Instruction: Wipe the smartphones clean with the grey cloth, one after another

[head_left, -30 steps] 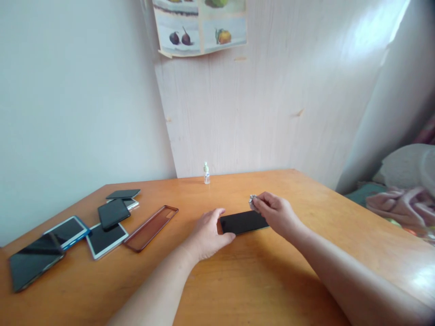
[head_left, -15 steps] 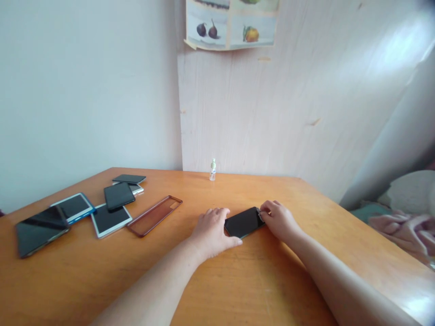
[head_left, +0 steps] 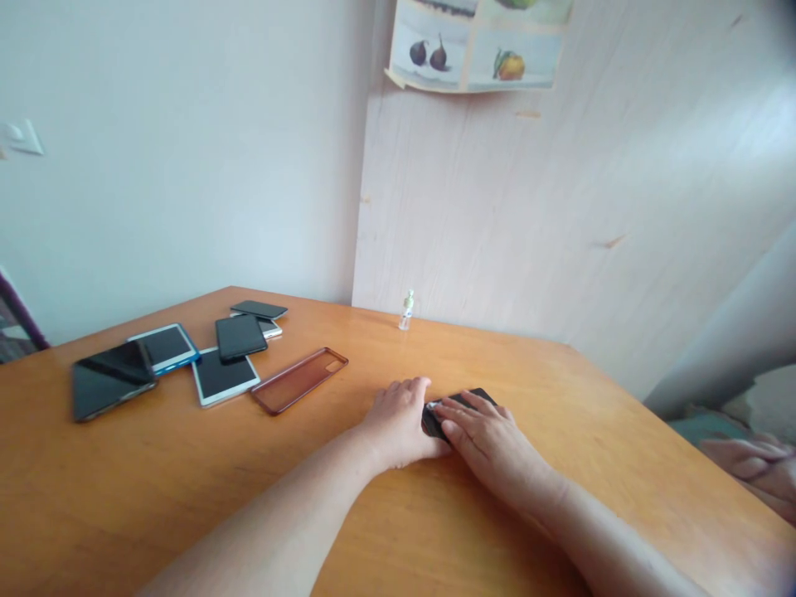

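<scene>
A smartphone (head_left: 482, 396) with a black screen lies face up on the wooden table. My left hand (head_left: 404, 424) grips its left end, fingers along the far edge and thumb along the near edge. Across the screen lies my right hand (head_left: 488, 435), its fingers stretched out and covering much of the phone. A small pale wipe (head_left: 433, 405) shows under those fingertips, near the phone's left end; most of it is hidden. To the left of my hands lies a clear reddish-brown phone case (head_left: 299, 381).
Several phones and tablets lie at the left, among them a dark tablet (head_left: 112, 381), a white-framed tablet (head_left: 224, 377) and a black phone (head_left: 241, 337). A small spray bottle (head_left: 406, 311) stands near the table's back edge. Fabric (head_left: 755, 464) is beyond the right edge.
My right hand has moved left across the screen with the wipe, from the phone's right end to its left end, and its fingers have flattened. My view has swung slightly left.
</scene>
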### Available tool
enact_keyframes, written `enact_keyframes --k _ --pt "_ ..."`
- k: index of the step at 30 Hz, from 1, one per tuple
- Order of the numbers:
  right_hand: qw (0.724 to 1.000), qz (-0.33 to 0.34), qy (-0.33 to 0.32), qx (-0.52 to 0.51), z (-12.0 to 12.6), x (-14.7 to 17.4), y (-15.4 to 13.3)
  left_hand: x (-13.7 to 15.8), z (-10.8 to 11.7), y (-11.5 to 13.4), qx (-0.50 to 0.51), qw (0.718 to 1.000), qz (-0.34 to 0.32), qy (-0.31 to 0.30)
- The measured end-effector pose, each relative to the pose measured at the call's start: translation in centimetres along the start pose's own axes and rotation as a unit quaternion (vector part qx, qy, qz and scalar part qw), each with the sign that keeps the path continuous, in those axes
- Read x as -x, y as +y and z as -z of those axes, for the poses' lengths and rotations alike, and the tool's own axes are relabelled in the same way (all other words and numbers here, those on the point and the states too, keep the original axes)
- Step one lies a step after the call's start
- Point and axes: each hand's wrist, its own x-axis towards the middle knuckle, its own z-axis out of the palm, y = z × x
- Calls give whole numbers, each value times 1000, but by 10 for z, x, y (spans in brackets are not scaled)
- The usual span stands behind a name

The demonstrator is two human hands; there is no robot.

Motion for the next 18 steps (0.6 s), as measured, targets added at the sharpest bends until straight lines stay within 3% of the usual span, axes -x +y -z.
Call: enact_keyframes --k 3,5,7,11,13,15,18 --pt "990 -126 14 59 -6 -6 31 -1 1 1 0 1000 6 -10" --pt "983 -169 15 75 -9 -7 41 -1 0 0 3 1000 9 -14" --pt "987 -153 6 57 -10 -7 36 -2 -2 -1 4 1000 7 -10" --pt "999 -17 -41 -8 -11 -6 2 -1 -6 -3 5 1000 -9 13" --pt "998 9 -55 -9 -12 -7 -5 -1 -7 -3 4 1000 -13 22" --pt "998 -28 -50 9 -14 -9 4 -1 -6 -2 4 1000 -10 20" --pt "989 -140 -29 42 -19 -13 34 -2 -3 -1 4 1000 0 -2"
